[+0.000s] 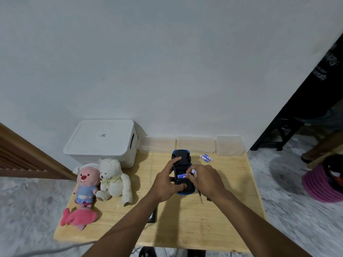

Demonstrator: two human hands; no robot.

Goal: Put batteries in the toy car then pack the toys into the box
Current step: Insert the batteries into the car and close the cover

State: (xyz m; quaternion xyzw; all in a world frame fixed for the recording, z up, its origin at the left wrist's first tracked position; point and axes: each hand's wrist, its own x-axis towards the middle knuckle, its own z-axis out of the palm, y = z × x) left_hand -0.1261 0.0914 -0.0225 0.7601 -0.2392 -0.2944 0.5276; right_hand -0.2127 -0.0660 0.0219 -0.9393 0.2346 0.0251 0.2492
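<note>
A blue toy car lies upside down on the wooden table, its black underside up. My left hand grips the car from the left, thumb at its near end. My right hand pinches a blue and white battery over the open compartment, where another battery lies. Loose batteries rest to the car's right. A white lidded box stands at the back left. In front of it lie a pink-faced plush, a white teddy bear and a pink plush.
Clear plastic containers line the wall behind the car. A thin screwdriver lies beside my right wrist, and a dark flat object sits under my left forearm. A pink basket stands on the floor to the right.
</note>
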